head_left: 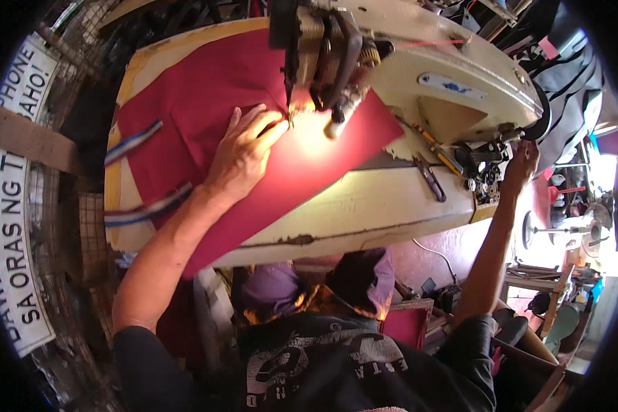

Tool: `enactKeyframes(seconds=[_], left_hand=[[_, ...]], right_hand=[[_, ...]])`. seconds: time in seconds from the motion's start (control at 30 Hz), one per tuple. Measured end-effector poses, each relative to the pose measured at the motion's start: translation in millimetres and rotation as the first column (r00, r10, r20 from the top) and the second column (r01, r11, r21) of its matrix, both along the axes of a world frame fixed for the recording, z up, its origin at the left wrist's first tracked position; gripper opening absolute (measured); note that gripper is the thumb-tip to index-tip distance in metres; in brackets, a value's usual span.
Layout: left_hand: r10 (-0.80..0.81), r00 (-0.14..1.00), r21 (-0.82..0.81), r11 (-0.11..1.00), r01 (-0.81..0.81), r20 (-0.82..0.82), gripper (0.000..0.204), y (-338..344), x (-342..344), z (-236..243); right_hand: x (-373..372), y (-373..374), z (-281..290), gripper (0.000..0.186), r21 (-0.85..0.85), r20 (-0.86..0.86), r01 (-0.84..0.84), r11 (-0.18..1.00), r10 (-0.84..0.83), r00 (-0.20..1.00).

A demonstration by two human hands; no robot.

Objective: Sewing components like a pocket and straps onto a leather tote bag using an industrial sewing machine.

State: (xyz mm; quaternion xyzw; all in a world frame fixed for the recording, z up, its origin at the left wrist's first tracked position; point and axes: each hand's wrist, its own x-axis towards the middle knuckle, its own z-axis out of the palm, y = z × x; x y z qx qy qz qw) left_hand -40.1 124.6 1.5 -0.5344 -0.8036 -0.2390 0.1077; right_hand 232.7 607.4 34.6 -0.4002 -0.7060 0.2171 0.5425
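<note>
A wide piece of dark red fabric (213, 82) is spread under the head of a cream sewing machine (391, 65), where a lamp lights it brightly around the needle (288, 93). My left hand (244, 147) rests on this fabric with its fingers stretched out, the tips close beside the needle and presser foot. Over at the right end of the machine, my right hand (522, 161) is closed at the lower edge of the dark handwheel (545, 113); its fingers are partly hidden. Two blue-and-white strips (134, 142) lie across the fabric's left side.
On the cream sewing table (364, 202), dark-handled snips (430, 180) lie near a yellow-handled tool (441, 152). Bobbins and metal parts (484, 182) crowd the right end. Black material (570, 89) hangs behind the handwheel. Lettered signboards (24, 240) and wire mesh stand at left.
</note>
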Motion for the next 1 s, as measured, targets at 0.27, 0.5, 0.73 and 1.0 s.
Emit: enactKeyframes(seconds=[0.27,0.5,0.73,1.0], left_hand=[[0.417,0.892,-0.321,0.832,-0.452,-0.176,0.030,43.7,83.3,9.3],[0.387,0.914,-0.136,0.906,-0.402,-0.123,0.023,36.4,72.5,7.6],[0.123,0.991,-0.053,0.991,-0.120,0.057,0.023,-7.2,55.0,24.9],[-0.161,0.981,0.012,0.987,0.161,0.106,0.045,-30.2,98.0,30.0]], right_hand=[[-35.6,-277.0,-16.0,0.030,0.139,0.566,-0.810,0.569,0.626,0.537],[-38.4,-323.1,-27.0,0.035,0.050,0.508,-0.911,0.410,0.775,0.376],[-33.9,-320.5,-43.4,0.035,0.066,0.500,-0.912,0.406,0.777,0.382],[-34.0,-322.1,-38.0,0.032,0.052,0.456,-0.903,0.426,0.795,0.401]])
